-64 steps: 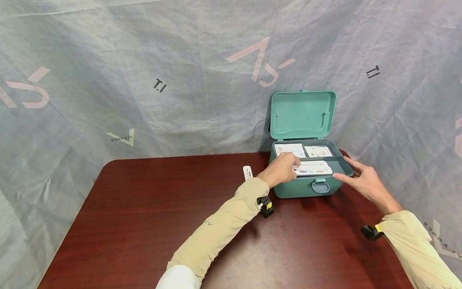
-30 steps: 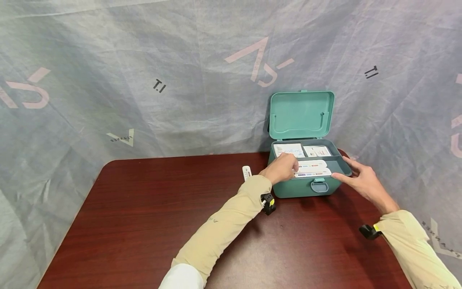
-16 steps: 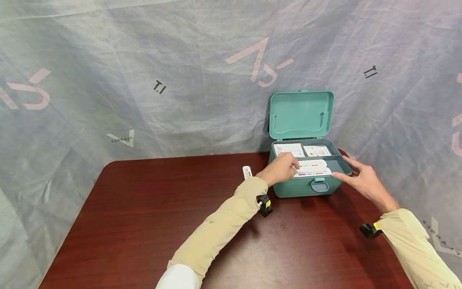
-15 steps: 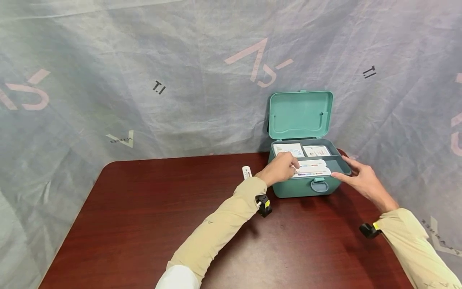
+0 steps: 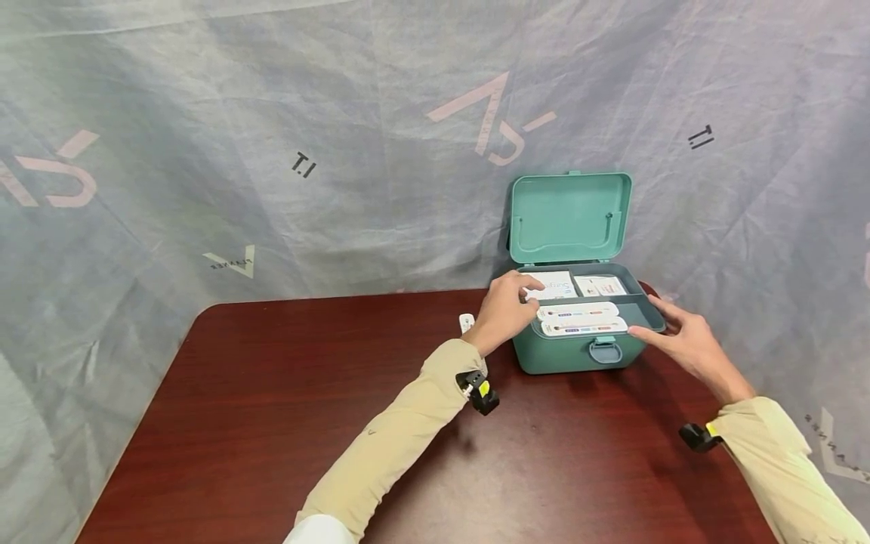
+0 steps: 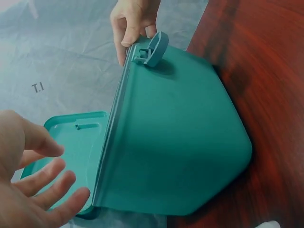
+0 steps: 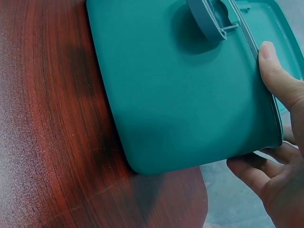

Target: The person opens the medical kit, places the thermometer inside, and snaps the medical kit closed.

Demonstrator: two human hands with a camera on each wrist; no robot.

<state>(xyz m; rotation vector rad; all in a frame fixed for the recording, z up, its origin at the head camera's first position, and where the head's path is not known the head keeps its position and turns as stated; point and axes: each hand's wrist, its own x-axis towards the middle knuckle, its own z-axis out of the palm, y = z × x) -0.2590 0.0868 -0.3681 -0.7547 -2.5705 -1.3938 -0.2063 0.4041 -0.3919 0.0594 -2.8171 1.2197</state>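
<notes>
Right hand (image 5: 689,344) grips teal lidded box (image 5: 567,359) at front right corner. 1 white item (image 5: 466,323) on table (image 5: 306,378), left of box, mostly hidden. Left hand (image 5: 504,311) just let go: empty, fingers loosely bent. 2 white printed strips (image 5: 583,326) side by side in front compartment; placing them looks done. Lid (image 5: 571,219) up behind.

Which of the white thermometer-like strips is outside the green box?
The strip on the dark red table, partly hidden by the left arm; the rear strip and front strip lie inside the green box.
</notes>
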